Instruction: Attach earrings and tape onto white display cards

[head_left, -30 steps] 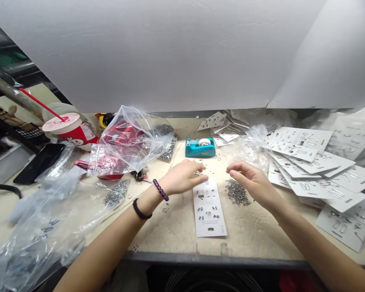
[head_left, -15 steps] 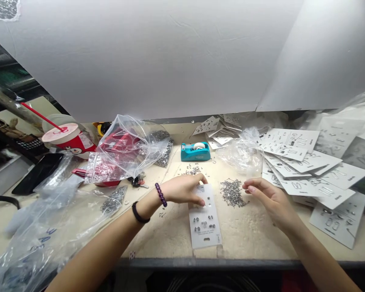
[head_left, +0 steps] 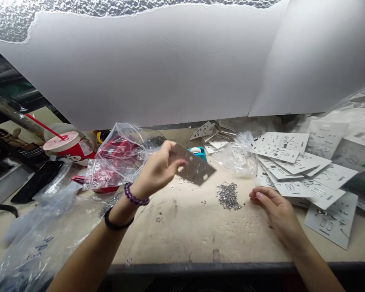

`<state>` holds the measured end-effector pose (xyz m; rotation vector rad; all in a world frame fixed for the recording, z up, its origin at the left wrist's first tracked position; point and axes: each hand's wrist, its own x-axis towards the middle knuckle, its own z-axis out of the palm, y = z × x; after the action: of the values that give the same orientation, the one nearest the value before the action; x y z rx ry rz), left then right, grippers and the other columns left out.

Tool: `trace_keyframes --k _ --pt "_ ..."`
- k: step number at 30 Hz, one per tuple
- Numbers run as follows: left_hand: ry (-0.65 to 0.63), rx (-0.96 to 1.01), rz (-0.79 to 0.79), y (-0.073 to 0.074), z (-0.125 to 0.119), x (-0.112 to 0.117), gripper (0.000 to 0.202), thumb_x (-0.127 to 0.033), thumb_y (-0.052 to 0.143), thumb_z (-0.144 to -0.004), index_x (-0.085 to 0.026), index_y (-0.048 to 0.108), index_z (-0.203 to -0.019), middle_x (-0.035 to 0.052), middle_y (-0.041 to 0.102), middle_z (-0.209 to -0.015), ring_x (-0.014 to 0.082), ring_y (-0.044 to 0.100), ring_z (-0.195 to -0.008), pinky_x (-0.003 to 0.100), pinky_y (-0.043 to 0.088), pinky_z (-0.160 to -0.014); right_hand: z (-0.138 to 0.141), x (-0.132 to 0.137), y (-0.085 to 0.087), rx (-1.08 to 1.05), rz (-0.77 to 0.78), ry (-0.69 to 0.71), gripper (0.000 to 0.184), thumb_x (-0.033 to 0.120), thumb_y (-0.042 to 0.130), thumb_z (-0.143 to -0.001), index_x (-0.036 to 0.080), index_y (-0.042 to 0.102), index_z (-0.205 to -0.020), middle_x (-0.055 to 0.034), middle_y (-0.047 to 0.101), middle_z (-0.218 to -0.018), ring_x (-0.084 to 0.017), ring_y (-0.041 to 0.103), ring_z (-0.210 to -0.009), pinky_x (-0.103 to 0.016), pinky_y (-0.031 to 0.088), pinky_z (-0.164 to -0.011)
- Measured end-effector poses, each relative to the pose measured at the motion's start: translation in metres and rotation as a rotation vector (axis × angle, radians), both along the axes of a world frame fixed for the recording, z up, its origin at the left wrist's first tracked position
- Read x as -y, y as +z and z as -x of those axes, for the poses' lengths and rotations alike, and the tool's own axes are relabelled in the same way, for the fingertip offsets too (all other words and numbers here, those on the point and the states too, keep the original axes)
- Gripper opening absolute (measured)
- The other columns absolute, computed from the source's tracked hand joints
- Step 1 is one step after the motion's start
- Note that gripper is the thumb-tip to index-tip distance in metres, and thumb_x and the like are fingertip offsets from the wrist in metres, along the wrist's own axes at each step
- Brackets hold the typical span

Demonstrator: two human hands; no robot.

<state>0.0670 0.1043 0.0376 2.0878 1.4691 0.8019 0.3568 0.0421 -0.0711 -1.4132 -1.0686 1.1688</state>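
My left hand point(head_left: 159, 168) grips an earring card point(head_left: 194, 164) by one end between thumb and fingers. The card is tilted above the table, its grey side towards me and small cut-outs visible in it. Lying right of the card is a pile of small silver earring studs point(head_left: 228, 195). My right hand point(head_left: 276, 211) rests low beside that pile, its thumb drawn against the fingertips. Whatever is between those fingertips, if anything, is too small to make out. Behind the card, a blue tape dispenser point(head_left: 202, 154) is partly hidden.
Fanned-out cards with jewellery point(head_left: 295, 170) fill the right side. More cards point(head_left: 215, 134) lie at the back beside a crumpled clear bag point(head_left: 239, 156). On the left are a red cup point(head_left: 73, 148), a phone point(head_left: 36, 182) and plastic bags point(head_left: 42, 239). Loose tiny pieces point(head_left: 184, 184) are scattered mid-table.
My left hand has lifted the card off the table, up and to the left, turning and tilting it. My right hand has shifted slightly right and down, its fingers drawn closer together. The view has tilted slightly.
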Motion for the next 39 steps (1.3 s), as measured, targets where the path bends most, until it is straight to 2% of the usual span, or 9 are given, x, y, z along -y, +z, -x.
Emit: trace_keyframes --k 3,5,9,15,23,29,32,35,39 --pt "0.334 -0.150 -0.465 -0.004 -0.002 -0.033 0.023 -0.036 0.040 -0.086 -0.020 0.042 -0.101 0.0094 0.057 -0.098 0.0206 0.054 -0.090 0.035 0.044 -0.077 0.000 0.000 -0.001 -0.038 -0.006 -0.034 0.027 0.042 0.062 -0.071 0.019 0.061 -0.086 -0.0060 0.062 -0.084 -0.021 0.059 -0.083 -0.037 0.049 -0.080" --pt "0.314 -0.299 -0.587 -0.014 -0.006 -0.059 0.023 -0.035 0.032 -0.089 -0.020 0.045 -0.099 0.0093 0.057 -0.100 0.0207 0.051 -0.094 0.035 0.040 -0.083 0.000 -0.001 -0.001 -0.062 -0.014 -0.048 0.026 0.041 0.062 -0.071 0.019 0.061 -0.085 -0.0054 0.062 -0.082 -0.020 0.059 -0.081 -0.035 0.049 -0.079" --pt "0.083 -0.548 -0.473 -0.036 -0.017 -0.102 0.037 -0.033 0.019 -0.091 -0.017 0.051 -0.102 0.0127 0.058 -0.098 0.0232 0.050 -0.091 0.037 0.039 -0.080 0.001 0.003 -0.002 -0.104 -0.066 -0.045 0.021 0.038 0.061 -0.073 0.019 0.060 -0.083 -0.0036 0.061 -0.079 -0.017 0.058 -0.078 -0.032 0.049 -0.077" --pt "0.120 -0.506 -0.118 -0.049 -0.017 -0.128 0.042 -0.033 0.023 -0.088 -0.011 0.055 -0.104 0.0190 0.060 -0.090 0.0291 0.055 -0.085 0.041 0.043 -0.070 -0.008 0.006 0.018 0.116 -0.274 -0.122 0.042 0.035 0.055 -0.079 0.026 0.042 -0.118 -0.0048 0.061 -0.094 -0.019 0.058 -0.087 -0.036 0.051 -0.076" --pt "-0.072 -0.314 -0.112 -0.035 -0.012 -0.078 0.041 -0.040 0.030 -0.088 -0.018 0.047 -0.118 0.0094 0.046 -0.128 0.0234 0.036 -0.121 0.045 0.031 -0.099 -0.049 -0.070 0.079 1.074 -0.209 -0.143 0.061 0.036 0.053 -0.077 0.020 0.032 -0.132 -0.0084 0.065 -0.085 -0.020 0.054 -0.054 -0.033 0.044 -0.046" --pt "-0.322 -0.242 -0.162 -0.033 -0.024 -0.031 0.030 -0.031 0.037 -0.088 -0.020 0.052 -0.111 0.0064 0.052 -0.121 0.0189 0.041 -0.116 0.042 0.033 -0.100 -0.040 -0.127 0.064 1.369 -0.097 0.010 0.077 0.023 0.065 -0.068 0.014 0.028 -0.135 -0.0141 0.061 -0.079 -0.033 0.056 -0.079 -0.047 0.043 -0.067" --pt "-0.364 -0.235 -0.197 -0.042 -0.024 -0.013 0.024 -0.028 0.040 -0.087 -0.023 0.056 -0.104 0.0043 0.056 -0.117 0.0207 0.036 -0.122 0.045 0.025 -0.105 -0.045 -0.137 0.055 1.393 -0.095 0.021 0.064 0.019 0.057 -0.072 0.009 0.035 -0.131 -0.0141 0.061 -0.074 -0.032 0.057 -0.077 -0.047 0.043 -0.070" --pt "-0.335 -0.172 -0.117 -0.048 -0.020 0.003 0.022 -0.028 0.039 -0.087 -0.025 0.056 -0.101 0.0035 0.055 -0.118 0.0218 0.028 -0.126 0.045 0.025 -0.105 -0.051 -0.123 0.064 1.264 -0.279 -0.261 0.049 0.022 0.046 -0.078 0.011 0.039 -0.126 -0.0161 0.061 -0.087 -0.030 0.057 -0.079 -0.046 0.044 -0.069" --pt "-0.364 0.015 0.090 -0.044 -0.024 0.017 0.029 -0.032 0.041 -0.086 -0.026 0.047 -0.114 0.0047 0.046 -0.127 0.0211 0.029 -0.126 0.042 0.024 -0.106 -0.034 -0.084 0.082 0.486 -0.461 -0.458 0.057 0.030 0.050 -0.079 0.017 0.026 -0.129 -0.0153 0.059 -0.104 -0.025 0.059 -0.087 -0.038 0.049 -0.069"
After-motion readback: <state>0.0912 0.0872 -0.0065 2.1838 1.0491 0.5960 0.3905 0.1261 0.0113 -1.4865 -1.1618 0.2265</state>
